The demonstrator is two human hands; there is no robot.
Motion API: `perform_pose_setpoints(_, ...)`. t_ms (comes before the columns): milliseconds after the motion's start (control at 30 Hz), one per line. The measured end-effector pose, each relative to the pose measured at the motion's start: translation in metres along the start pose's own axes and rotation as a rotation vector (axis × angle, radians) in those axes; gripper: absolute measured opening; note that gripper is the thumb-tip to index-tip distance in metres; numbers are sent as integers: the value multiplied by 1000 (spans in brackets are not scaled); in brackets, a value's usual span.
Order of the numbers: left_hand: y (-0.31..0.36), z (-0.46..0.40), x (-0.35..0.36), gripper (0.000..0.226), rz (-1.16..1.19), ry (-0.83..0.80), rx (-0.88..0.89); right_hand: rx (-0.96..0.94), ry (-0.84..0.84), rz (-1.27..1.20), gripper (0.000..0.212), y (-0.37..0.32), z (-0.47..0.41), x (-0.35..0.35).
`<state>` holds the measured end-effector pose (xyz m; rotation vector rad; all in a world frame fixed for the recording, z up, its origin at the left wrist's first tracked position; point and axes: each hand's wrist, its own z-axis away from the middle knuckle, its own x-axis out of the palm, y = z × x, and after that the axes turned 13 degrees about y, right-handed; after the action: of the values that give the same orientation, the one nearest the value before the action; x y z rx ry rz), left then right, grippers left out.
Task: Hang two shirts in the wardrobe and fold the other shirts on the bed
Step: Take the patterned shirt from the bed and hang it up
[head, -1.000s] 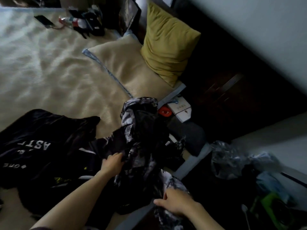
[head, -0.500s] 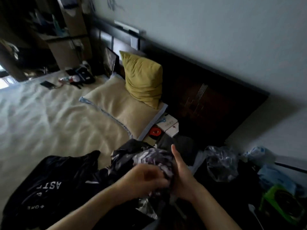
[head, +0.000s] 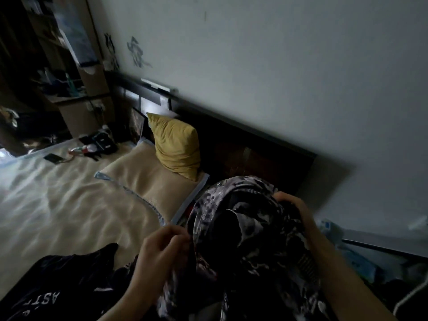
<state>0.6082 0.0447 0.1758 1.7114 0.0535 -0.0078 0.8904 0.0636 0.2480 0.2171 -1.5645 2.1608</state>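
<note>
A patterned shirt point(head: 250, 228) is held up above the bed point(head: 58, 205). Its edge is pinched by the fingers of the left hand point(head: 162, 249), and its upper fold is gripped by the right hand point(head: 298, 212). A black shirt point(head: 58, 281) is spread on the bed below.

Two bare forearms enter frame from bottom edge, no sleeves visible up to frame edge. Left hand point(head: 162, 249) and right hand point(head: 298, 212) both uncovered: no gloves, no rings, no watch or wristband in view. Fingers slim, nails short and unpainted where visible. Dim light and blur hide finer detail. Rest of person out of frame.
</note>
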Motion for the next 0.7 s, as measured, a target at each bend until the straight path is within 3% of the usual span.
perform_pose_setpoints(67, -28, -21, 10, 44, -261, -130, 18, 24, -49, 1, 32, -24, 2, -12)
perform_pose_setpoints(100, -42, -31, 21, 58, -311, -227, 28, -29, -5, 52, 19, -34, 8, -16)
perform_pose_setpoints(133, -59, -39, 37, 61, -351, -309, 21, -175, 66, 152, 28, -40, 13, -24)
perform_pose_setpoints(200, -75, -49, 69, 46, -360, -372, 105, -205, 187, 286, 43, -59, 32, -27)
perform_pose_setpoints(300, -45, -69, 119, 20, -273, -353, 189, -304, 382, 351, 39, -89, 67, -39)
perform_pose_setpoints(367, -25, -95, 144, 32, -237, -296, 233, -384, 476, 290, 32, -105, 86, -66)
perform_pose_setpoints(433, 5, -124, 164, 33, -199, -224, 291, -373, 544, 230, 52, -121, 112, -90)
perform_pose_setpoints(467, 24, -138, 173, 29, -189, -192, 331, -332, 586, 239, 50, -128, 127, -101)
perform_pose_setpoints(533, 70, -158, 193, 18, -126, -191, 388, -327, 733, 407, 24, -139, 156, -119)
perform_pose_setpoints(633, 149, -165, 223, 13, -79, -287, 603, -313, 987, 851, 39, -145, 181, -146)
perform_pose_setpoints(700, 198, -156, 246, 13, -53, -386, 751, -321, 1109, 981, 50, -144, 189, -149)
